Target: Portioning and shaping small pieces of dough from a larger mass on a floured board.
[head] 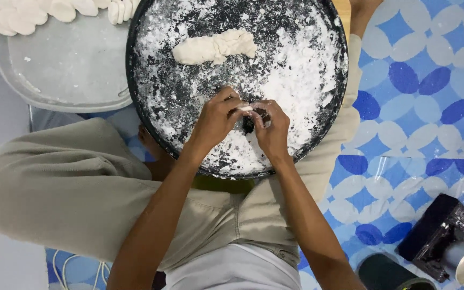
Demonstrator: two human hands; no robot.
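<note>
We work over the round black floured pan (151, 80), our left hand (214, 121) and right hand (271, 130) pinching one small dough piece (246, 109) together. Beyond the pinch lies a dough log (214, 46) — nothing between. Far left of it, a grey tray (65, 70) holds white shaped pieces (22, 13).

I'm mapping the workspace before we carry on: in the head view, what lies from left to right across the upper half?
Grey tray with white dough pieces → round black floured pan holding a dough log, with the left hand and right hand pinching a small filled dough piece → blue patterned mat.
</note>
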